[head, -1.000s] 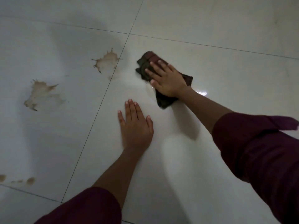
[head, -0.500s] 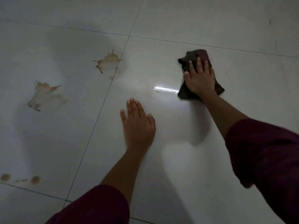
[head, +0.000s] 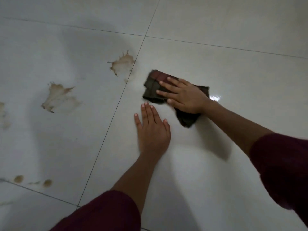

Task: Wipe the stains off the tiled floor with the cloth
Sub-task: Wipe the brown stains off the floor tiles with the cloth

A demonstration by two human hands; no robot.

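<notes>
My right hand (head: 185,95) presses flat, fingers spread, on a dark folded cloth (head: 152,85) lying on the glossy white tiled floor (head: 233,72). The cloth sits just right of a grout line, close to a brown splash stain (head: 122,64). A second brown stain (head: 57,97) lies further left. Small brown spots (head: 47,182) sit near the lower left grout line, and a faint smear (head: 2,114) shows at the left edge. My left hand (head: 153,129) rests flat on the tile, fingers straight, just below the cloth.
Grout lines (head: 116,107) divide the floor into large tiles. A bright light reflection (head: 215,98) glints on the tile beside my right wrist. My dark red sleeves cover both forearms at the bottom and right.
My right hand has slid the cloth back to the left, from the far right of the tile toward the splash stain by the grout line. My left hand stayed planted.
</notes>
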